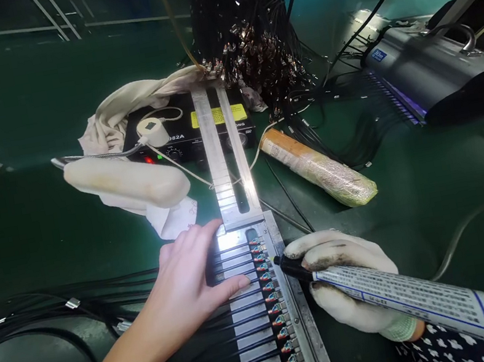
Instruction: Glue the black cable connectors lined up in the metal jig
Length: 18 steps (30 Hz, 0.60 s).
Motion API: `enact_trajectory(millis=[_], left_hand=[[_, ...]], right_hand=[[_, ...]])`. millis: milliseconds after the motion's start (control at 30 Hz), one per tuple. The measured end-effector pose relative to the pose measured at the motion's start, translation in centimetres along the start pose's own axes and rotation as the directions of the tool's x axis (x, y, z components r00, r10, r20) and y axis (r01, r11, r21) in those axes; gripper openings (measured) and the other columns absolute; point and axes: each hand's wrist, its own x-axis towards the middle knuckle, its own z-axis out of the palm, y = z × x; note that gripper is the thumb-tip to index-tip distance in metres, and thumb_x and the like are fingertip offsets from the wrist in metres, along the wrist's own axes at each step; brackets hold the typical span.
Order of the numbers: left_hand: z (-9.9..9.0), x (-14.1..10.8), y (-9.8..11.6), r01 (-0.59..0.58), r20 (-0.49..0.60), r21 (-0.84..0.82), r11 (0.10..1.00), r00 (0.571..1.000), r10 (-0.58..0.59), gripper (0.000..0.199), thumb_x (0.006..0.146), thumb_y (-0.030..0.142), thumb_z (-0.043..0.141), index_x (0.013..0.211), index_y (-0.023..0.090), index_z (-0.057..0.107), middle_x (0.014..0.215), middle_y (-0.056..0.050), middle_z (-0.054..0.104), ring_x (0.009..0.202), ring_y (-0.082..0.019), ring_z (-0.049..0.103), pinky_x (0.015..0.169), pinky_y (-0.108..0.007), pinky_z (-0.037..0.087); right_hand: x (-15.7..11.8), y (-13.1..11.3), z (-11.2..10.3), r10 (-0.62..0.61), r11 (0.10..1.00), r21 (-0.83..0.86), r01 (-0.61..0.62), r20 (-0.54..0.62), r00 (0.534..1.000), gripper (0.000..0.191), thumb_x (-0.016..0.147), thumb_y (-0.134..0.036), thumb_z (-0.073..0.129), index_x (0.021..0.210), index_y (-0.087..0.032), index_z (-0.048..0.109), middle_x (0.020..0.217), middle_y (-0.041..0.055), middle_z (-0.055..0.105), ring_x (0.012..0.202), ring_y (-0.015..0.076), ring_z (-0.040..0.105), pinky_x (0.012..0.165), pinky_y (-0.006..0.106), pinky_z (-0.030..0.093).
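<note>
My bare left hand (pixel 191 277) rests on the metal fixture (pixel 274 231), its thumb and fingers spread. The index fingertip touches the edge near a slotted metal bar (pixel 225 190), and the thumb lies over black cables (pixel 254 331). Along the fixture, several cable ends with exposed coloured wires and small metal connectors (pixel 277 307) sit in a row. My right hand, in a white glove (pixel 349 256), is closed around a thick tube (pixel 401 287) with a black nose and a label of small print. The tube's tip is at the connector row near the upper end.
Behind the fixture stands a black control box (pixel 188 143) marked 982A, with a cloth (pixel 125 102) draped on it. A white padded roll (pixel 129 179) lies left, a wrapped roll (pixel 319 167) right. Black cable bundles (pixel 242 25) hang at the back. A grey machine (pixel 436 59) stands right.
</note>
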Motion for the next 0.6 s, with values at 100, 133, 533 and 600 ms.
enact_trajectory(millis=[100, 133, 533, 600], left_hand=[[-0.03, 0.03, -0.05, 0.006, 0.006, -0.014, 1.0, 1.0, -0.006, 0.074, 0.081, 0.072, 0.056, 0.137, 0.029, 0.033, 0.11, -0.005, 0.053, 0.107, -0.03, 0.048, 0.087, -0.044, 0.032], [-0.04, 0.03, -0.05, 0.01, 0.012, -0.017, 1.0, 1.0, -0.01, 0.075, 0.08, 0.073, 0.056, 0.137, 0.029, 0.034, 0.11, -0.005, 0.053, 0.107, -0.03, 0.048, 0.088, -0.044, 0.032], [-0.17, 0.11, 0.13, 0.011, 0.024, -0.023, 1.0, 1.0, -0.01, 0.073, 0.08, 0.072, 0.057, 0.136, 0.03, 0.033, 0.11, -0.004, 0.052, 0.106, -0.028, 0.048, 0.087, -0.042, 0.031], [-0.19, 0.2, 0.15, 0.01, 0.023, -0.02, 1.0, 1.0, -0.01, 0.073, 0.08, 0.071, 0.058, 0.135, 0.03, 0.033, 0.109, -0.004, 0.052, 0.105, -0.028, 0.048, 0.087, -0.042, 0.031]], right_hand=[[0.02, 0.22, 0.21, -0.01, 0.999, -0.031, 0.01, 0.009, 1.0, 0.02, 0.073, -0.01, 0.065, 0.093, -0.017, 0.065, 0.098, 0.0069, 0.071, 0.085, 0.0197, 0.07, 0.075, 0.032, 0.059], [0.03, 0.29, 0.24, -0.011, 0.999, -0.035, 0.011, 0.01, 1.0, 0.02, 0.073, -0.01, 0.065, 0.093, -0.017, 0.065, 0.098, 0.0068, 0.071, 0.085, 0.0196, 0.07, 0.075, 0.032, 0.059], [0.08, 0.54, 0.09, -0.009, 1.0, 0.018, 0.008, 0.024, 1.0, 0.023, 0.072, -0.01, 0.068, 0.094, -0.016, 0.065, 0.099, 0.0078, 0.07, 0.088, 0.0198, 0.069, 0.077, 0.031, 0.06], [0.02, 0.5, 0.07, -0.013, 1.0, 0.022, 0.012, 0.024, 1.0, 0.023, 0.073, -0.01, 0.067, 0.094, -0.016, 0.064, 0.098, 0.0073, 0.07, 0.086, 0.0193, 0.069, 0.076, 0.031, 0.06]])
